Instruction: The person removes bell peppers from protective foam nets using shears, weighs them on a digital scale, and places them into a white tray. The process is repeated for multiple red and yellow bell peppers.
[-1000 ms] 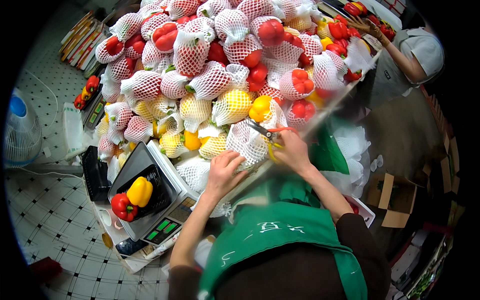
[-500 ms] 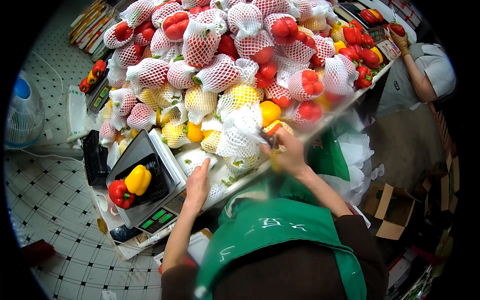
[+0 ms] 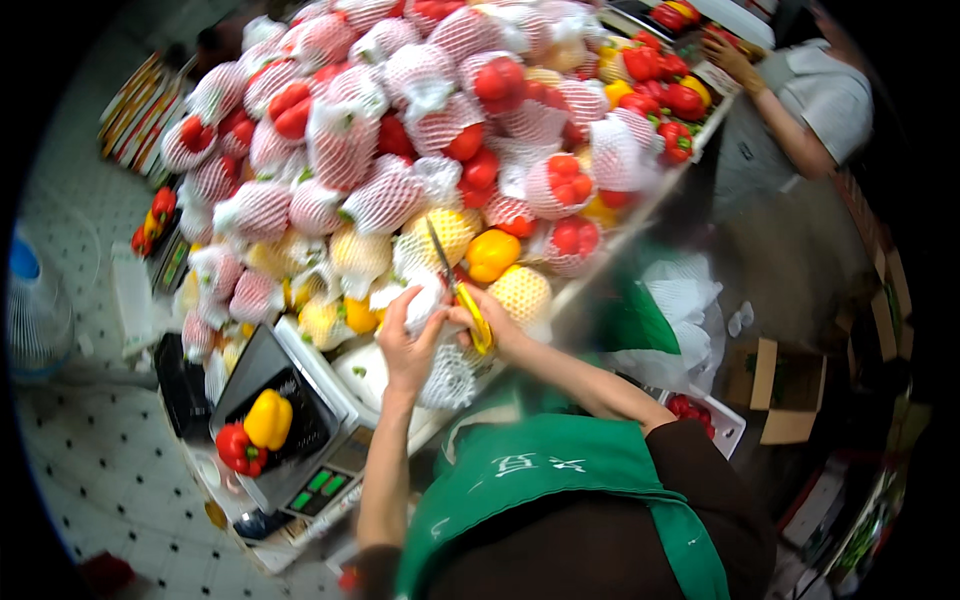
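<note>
My right hand [image 3: 492, 318] grips a pair of scissors [image 3: 478, 318] with yellow handles, their dark blades pointing up and away over the heap. Close beside it, my left hand [image 3: 408, 345] is closed on a white foam net sleeve [image 3: 418, 298]; whether a pepper sits inside is hidden by the fingers. Just beyond my hands lie a bare yellow bell pepper [image 3: 494, 255] and another yellow pepper in a net [image 3: 522, 294]. A crumpled white foam net [image 3: 449, 378] rests below my hands at the near edge.
A large heap of netted red peppers [image 3: 383, 195] covers the table. At left, a scale [image 3: 325, 482] carries a bare red pepper [image 3: 240, 450] and a yellow one [image 3: 268, 419]. A co-worker [image 3: 815, 110] reaches over peppers at far right. An open cardboard box [image 3: 788, 385] stands right.
My right hand has come left beside my left hand, and the scissors show plainly. My left hand has lifted from the netting near the table edge and now pinches a sleeve. The view has shifted.
</note>
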Demonstrator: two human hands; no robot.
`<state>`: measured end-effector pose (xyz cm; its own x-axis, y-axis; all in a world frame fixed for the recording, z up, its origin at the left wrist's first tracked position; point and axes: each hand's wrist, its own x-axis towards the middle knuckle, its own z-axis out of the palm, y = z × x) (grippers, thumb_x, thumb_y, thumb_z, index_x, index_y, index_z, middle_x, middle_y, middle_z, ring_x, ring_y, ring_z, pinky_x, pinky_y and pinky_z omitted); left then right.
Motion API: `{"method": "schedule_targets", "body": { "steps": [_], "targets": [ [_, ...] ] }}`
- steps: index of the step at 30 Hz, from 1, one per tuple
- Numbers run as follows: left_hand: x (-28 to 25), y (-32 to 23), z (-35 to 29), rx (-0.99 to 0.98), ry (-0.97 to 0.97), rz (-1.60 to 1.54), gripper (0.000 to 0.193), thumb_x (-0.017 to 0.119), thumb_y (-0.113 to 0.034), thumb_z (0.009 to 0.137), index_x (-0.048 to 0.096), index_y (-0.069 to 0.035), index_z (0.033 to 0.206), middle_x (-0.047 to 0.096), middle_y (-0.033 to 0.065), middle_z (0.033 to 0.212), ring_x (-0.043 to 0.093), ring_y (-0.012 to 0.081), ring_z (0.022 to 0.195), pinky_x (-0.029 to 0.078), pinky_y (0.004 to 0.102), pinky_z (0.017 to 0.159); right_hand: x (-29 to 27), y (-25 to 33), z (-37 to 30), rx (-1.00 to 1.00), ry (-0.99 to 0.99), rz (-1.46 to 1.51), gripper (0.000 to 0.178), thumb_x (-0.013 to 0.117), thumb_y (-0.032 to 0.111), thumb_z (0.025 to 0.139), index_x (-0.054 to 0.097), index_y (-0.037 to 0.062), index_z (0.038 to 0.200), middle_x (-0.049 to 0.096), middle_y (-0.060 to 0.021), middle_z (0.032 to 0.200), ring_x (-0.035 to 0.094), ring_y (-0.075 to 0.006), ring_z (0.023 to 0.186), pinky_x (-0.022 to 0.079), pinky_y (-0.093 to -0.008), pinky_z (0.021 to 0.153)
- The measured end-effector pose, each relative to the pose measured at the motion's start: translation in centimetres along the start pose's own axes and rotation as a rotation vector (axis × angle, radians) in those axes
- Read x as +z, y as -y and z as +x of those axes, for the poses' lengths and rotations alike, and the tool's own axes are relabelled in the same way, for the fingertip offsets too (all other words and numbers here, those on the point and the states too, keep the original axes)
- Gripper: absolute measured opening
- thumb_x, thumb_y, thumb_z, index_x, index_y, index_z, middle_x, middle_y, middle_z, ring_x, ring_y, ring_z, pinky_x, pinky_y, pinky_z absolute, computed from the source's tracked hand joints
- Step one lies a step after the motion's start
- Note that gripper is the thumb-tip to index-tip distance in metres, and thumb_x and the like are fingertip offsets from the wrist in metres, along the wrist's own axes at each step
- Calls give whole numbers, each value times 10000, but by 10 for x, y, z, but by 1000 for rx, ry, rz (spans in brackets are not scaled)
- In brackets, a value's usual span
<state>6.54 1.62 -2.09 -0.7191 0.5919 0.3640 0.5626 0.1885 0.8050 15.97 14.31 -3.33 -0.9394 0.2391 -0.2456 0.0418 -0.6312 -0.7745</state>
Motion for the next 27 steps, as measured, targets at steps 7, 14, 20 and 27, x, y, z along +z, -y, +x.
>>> {"method": "schedule_targets", "body": {
  "steps": [7,14,20,27],
  "targets": [
    [-5,-47,45,-51,-187,-479,347,637,-27,820,530,-23,1151,582,58,1003,571,138,868,477,268,783,-21,35,-66,-346,-134,-148,204,576,33,884,541,24,1085,624,-50,1011,552,-71,663,414,-199,524],
    [118,-142,100,241,-117,-479,322,615,-83,850,510,-8,1145,555,69,998,540,151,846,459,272,776,-128,0,-165,-732,-876,-449,321,706,55,782,581,43,1077,625,-10,792,561,-46,686,470,-231,622],
    [317,-195,110,928,285,-559,471,781,-42,605,607,-55,1042,643,122,995,631,289,850,522,357,752,-150,-18,-239,-614,-1266,-381,256,626,-9,850,537,-35,1088,599,-42,872,604,-99,749,484,-227,668],
    [492,-92,5,1271,1510,25,363,723,-184,704,610,-193,1050,565,71,1031,636,275,865,524,394,712,-159,-57,-277,-395,-1549,-156,199,632,-14,838,549,-6,1019,609,-23,796,567,-65,662,435,-199,589]
  ]
}}
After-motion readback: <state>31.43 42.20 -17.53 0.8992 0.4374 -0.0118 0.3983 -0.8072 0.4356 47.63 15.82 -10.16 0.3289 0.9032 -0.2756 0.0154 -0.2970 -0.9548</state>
